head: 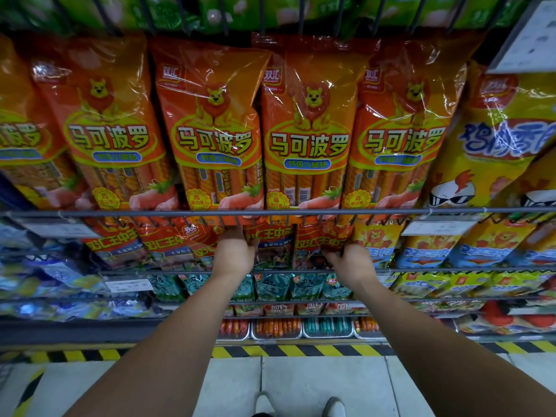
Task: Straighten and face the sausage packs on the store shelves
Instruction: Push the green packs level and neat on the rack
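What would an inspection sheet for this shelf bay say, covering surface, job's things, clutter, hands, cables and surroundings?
Surface: grey wire shelf rail runs level across the bay.
Job's things: orange lion-printed sausage packs stand in a row, faces out, above the rail; red plastic sausage packs one tier lower.
Clutter: nothing seen.
Grippers: left hand and right hand each grip the red packs just under the rail.
Cables: nothing seen.
Surroundings: yellow-and-black hazard stripe along the pale tiled floor.
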Motion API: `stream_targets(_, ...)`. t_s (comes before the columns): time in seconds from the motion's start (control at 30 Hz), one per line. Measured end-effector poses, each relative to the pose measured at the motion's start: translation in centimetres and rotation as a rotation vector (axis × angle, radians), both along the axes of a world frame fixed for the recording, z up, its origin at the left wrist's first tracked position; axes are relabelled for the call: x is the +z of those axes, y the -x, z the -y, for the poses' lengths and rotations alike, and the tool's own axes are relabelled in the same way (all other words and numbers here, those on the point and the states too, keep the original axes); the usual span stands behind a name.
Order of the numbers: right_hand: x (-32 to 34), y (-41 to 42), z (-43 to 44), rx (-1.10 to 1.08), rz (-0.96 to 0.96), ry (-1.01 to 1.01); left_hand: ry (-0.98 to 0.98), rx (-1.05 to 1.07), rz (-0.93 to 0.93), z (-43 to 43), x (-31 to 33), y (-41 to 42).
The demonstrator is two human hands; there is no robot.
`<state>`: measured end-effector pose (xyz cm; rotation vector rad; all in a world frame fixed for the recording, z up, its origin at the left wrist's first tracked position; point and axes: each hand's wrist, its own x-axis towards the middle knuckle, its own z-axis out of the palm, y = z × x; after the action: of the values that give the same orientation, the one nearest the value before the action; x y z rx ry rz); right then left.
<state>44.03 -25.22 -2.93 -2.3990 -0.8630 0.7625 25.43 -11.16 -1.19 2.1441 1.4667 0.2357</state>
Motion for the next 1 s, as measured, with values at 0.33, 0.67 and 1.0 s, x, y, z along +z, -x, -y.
stream_targets(0.33,-1.1,0.8,0.8,-0.119,0.100,-0.070,0.049,0.154,0.221,1.2,-2.1,0.6)
stream_targets(0.67,-1.1,0.8,0.9,-0.152,0.086,-0.053,-0.113,0.089,-0.075,1.5,-1.2,1.2)
stream_targets(1.0,-0.7,-0.4,0.7,-0.192,0.093,0.001,-0.028,0.155,-0.005,3.1,-2.2,3.0)
